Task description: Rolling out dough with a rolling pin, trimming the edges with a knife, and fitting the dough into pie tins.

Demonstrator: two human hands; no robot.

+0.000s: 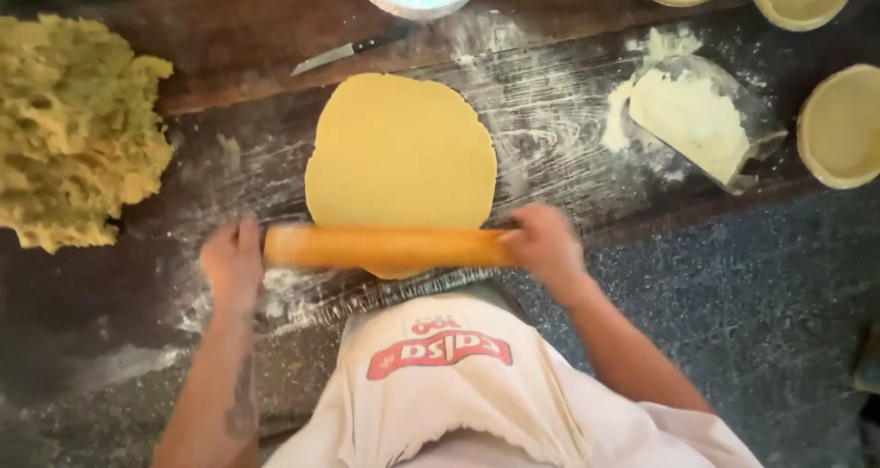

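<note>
On the floured wooden bench, a flat round of yellow dough lay approx. centre, w/ a wooden rolling pin across its near edge. Left hand pressed flat on the pin's left end, fingers spread open; right hand sat on the right end, blurred, so can't tell if it gripped or just pressed. Big crumbly dough heap far left. Knife beyond the round. Flour pile on a scraper to the right, w/ dough-lined tart tins near it.
</note>
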